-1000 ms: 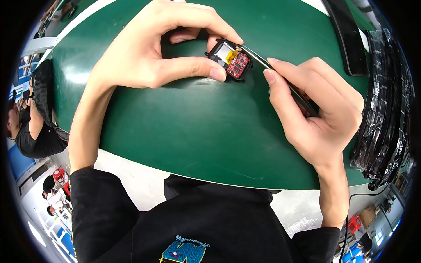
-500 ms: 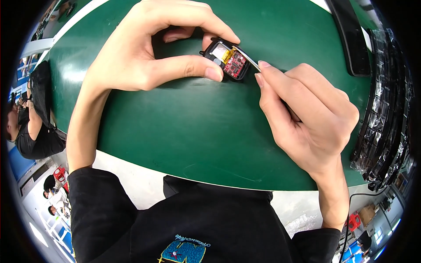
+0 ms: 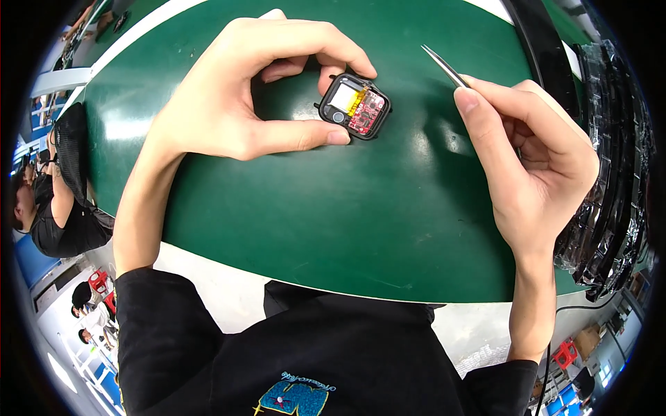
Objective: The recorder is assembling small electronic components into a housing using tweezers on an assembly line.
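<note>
Pinched between the thumb and fingers of my left hand point(image 3: 270, 90) is a small black electronic device casing point(image 3: 340, 82), its inside facing up. A red circuit board point(image 3: 368, 114) fills one side of it, with a silvery-white block point(image 3: 343, 98) on the other and yellow tape point(image 3: 358, 102) between. A round grey part sits near my thumb. Off to the right, my right hand point(image 3: 531, 149) grips metal tweezers point(image 3: 444, 65) between thumb and forefinger. Their slim points aim up and left, apart from the casing, with nothing visible between them.
The green tabletop point(image 3: 312, 215) spreads beneath both hands. A long black object point(image 3: 540, 48) lies at the far right. Along the right edge are stacked black trays in shiny wrapping point(image 3: 603, 173). A person in dark clothes point(image 3: 66, 215) sits at the left.
My right hand has drawn the tweezers away from the casing, to the right, and their tips now point up. My left hand has shifted slightly, turning the casing flatter to view.
</note>
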Demonstrator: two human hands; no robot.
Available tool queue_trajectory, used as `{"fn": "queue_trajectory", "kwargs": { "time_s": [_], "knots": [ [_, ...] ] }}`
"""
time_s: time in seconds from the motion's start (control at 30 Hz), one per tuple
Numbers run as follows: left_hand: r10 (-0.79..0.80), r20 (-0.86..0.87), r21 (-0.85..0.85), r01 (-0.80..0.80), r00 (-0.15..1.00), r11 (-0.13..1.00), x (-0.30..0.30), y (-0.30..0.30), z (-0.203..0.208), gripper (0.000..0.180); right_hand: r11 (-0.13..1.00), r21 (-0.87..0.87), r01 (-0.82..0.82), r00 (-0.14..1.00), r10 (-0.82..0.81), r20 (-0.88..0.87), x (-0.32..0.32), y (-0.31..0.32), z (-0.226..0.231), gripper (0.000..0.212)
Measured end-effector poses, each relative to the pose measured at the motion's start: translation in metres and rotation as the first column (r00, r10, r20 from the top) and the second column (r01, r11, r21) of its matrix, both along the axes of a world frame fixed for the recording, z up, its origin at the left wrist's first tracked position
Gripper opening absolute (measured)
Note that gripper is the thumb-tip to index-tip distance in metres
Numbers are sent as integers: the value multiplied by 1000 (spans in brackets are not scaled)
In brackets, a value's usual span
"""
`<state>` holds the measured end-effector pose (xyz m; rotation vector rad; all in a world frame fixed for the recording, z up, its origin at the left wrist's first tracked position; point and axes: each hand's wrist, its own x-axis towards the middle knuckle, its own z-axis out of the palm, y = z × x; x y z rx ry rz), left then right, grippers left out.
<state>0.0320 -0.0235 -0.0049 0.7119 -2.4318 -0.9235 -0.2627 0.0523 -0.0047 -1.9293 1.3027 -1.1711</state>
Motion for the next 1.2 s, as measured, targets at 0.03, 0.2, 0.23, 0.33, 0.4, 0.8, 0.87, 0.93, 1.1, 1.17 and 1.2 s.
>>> {"fn": "queue_trajectory", "kwargs": {
  "time_s": [0.03,0.2,0.23,0.33,0.4,0.8,0.87,0.93,1.1,1.17,1.2],
  "knots": [
    [-4,-17,-7,4,1000,1000,-1,-1,0,59,1000,-1,4,1000,-4,0,0,0,1,12],
    [-1,47,-65,4,999,998,-2,1,3,59,996,-41,-80,997,80,1,3,-3,0,13],
    [7,56,-83,-2,998,997,-2,0,2,60,996,-42,-80,997,81,3,3,-3,0,13],
    [7,58,-110,-1,998,994,-1,0,3,61,998,-4,-66,997,66,-32,3,-1,4,14],
    [20,65,-89,-14,998,996,-1,2,4,61,996,25,-82,996,83,-31,4,-1,5,14],
    [18,35,-117,-14,999,993,0,1,1,61,944,295,-149,987,124,102,10,4,14,12],
    [20,52,-102,-14,998,995,-2,1,2,61,935,326,-142,987,106,125,14,6,13,10],
    [7,15,-113,-5,1000,994,-3,1,-1,61,924,357,-137,985,89,148,17,7,11,9],
    [24,4,-109,-23,1000,994,-4,5,0,60,912,394,-112,985,51,162,21,8,11,7],
    [24,-8,-118,-25,1000,993,-4,5,0,60,924,368,-109,987,56,151,24,7,9,8],
    [26,1,-111,-25,1000,994,-4,5,1,60,934,341,-107,988,61,143,24,7,8,8]
  ]
}}
